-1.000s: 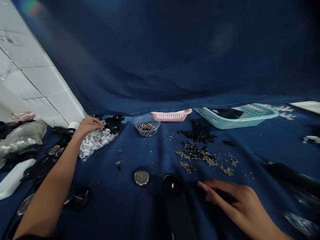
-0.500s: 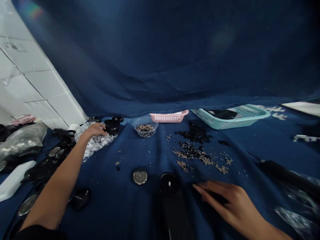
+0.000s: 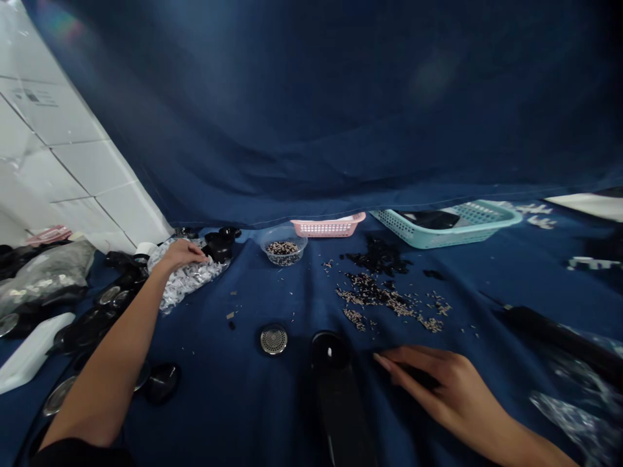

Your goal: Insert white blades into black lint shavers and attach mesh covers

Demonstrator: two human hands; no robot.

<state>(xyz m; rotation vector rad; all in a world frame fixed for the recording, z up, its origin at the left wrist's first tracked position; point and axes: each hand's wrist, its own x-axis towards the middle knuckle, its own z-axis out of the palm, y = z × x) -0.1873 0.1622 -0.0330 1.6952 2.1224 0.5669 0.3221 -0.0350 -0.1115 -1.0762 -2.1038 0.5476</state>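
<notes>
At the bag of small clear-white parts (image 3: pixel 187 282), my left hand (image 3: pixel 183 253) is closed, its fingertips together among the pieces; what they pinch is too small to name. My right hand (image 3: pixel 428 383) rests on the blue cloth, thumb and index finger pressed together, and anything between them is hidden. Just left of it lies a black handheld device (image 3: pixel 343 408) with a round open head and a small white piece inside. A round perforated metal disc (image 3: pixel 273 340) in a dark rim sits left of the device. Small screws (image 3: pixel 403 305) are scattered beyond my right hand.
A clear bowl of screws (image 3: pixel 285 250), a pink basket (image 3: pixel 328 228) and a teal basket (image 3: pixel 448 235) stand at the back. Black parts (image 3: pixel 92 321) and a white block (image 3: pixel 34 353) crowd the left. A black screwdriver (image 3: pixel 559 334) and plastic bags lie right.
My left hand's fingers have drawn together and lowered slightly at the bag of clear-white parts. My right hand has hardly moved. The view has shifted slightly.
</notes>
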